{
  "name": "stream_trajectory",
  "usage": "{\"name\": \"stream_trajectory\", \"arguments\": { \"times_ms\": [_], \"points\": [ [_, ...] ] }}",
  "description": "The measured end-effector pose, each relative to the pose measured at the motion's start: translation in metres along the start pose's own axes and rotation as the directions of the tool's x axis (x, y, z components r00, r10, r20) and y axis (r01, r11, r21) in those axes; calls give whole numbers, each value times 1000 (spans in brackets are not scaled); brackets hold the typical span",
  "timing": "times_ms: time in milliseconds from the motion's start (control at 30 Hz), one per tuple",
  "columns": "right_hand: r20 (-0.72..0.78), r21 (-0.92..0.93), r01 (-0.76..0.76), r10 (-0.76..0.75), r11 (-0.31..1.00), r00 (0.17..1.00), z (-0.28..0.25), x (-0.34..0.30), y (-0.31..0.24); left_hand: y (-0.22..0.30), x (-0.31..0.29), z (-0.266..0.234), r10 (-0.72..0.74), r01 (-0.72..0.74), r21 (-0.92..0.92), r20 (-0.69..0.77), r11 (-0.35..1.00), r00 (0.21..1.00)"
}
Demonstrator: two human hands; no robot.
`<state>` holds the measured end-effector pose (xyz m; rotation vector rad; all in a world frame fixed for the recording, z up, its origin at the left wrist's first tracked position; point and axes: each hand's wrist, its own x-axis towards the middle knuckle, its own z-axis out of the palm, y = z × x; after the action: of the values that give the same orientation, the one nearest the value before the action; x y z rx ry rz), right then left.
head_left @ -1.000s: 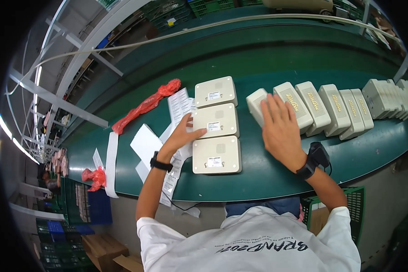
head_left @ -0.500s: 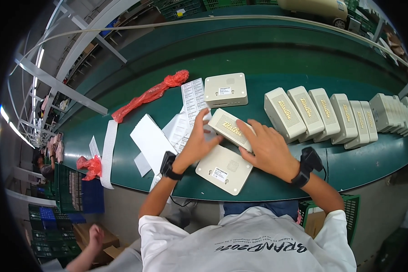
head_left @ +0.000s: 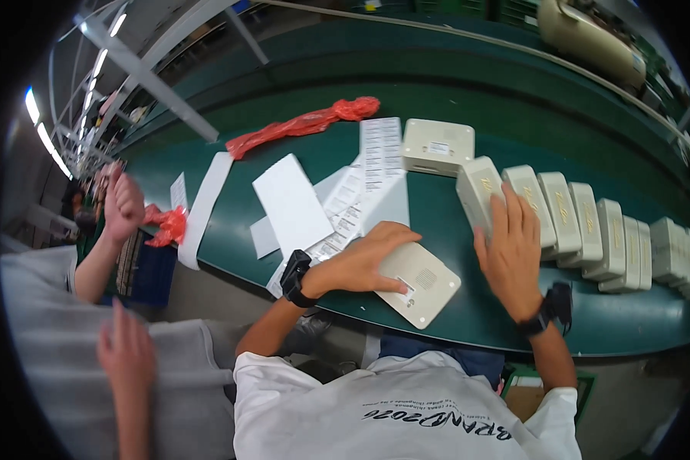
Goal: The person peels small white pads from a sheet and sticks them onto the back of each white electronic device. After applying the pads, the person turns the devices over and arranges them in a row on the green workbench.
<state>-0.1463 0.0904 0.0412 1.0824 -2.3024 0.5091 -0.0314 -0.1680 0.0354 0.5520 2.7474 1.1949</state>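
A cream plastic device casing (head_left: 435,277) lies flat near the bench's front edge, its labelled side with a small patch of holes facing up. My left hand (head_left: 364,264) reaches over its left end, thumb on the label and fingers along the far edge. At the left end of a row of standing casings, my right hand (head_left: 511,257) has its thumb and fingers about the lower part of an upright casing (head_left: 477,188) with gold lettering. My palm partly hides that casing. Another casing (head_left: 438,146) lies label side up behind it.
Several matching casings (head_left: 609,230) stand along the right of the green bench (head_left: 284,126). Label sheets (head_left: 381,153) and a white paper stack (head_left: 293,201) lie left of my hands. Red plastic wrap (head_left: 307,126) lies farther back. A co-worker's hands (head_left: 123,203) are at the left.
The casing between my hands has gone to the row's left end with my right hand. My left hand has come down onto the flat casing. A co-worker has stepped in at the left.
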Motion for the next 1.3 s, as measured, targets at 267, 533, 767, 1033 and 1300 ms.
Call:
{"name": "stream_trajectory", "arguments": {
  "times_ms": [267,533,767,1033,1300],
  "points": [
    [383,487,-40,-171,872,908,-36,-50,-52,18,-21,38,276,-233,185,-258,955,926],
    [237,46,82,-91,996,967,-28,-59,-48,26,13,68,350,-72,486,-512,871,784],
    [166,-46,216,-206,975,964,1,-17,-41,9,49,76,106,107,294,-624,950,775],
    [148,-40,209,-202,977,968,11,-3,-20,22,37,62,192,82,415,-577,906,794],
    [144,-41,209,-202,977,969,25,0,-5,46,10,42,271,148,631,-518,762,811]
  ]
}}
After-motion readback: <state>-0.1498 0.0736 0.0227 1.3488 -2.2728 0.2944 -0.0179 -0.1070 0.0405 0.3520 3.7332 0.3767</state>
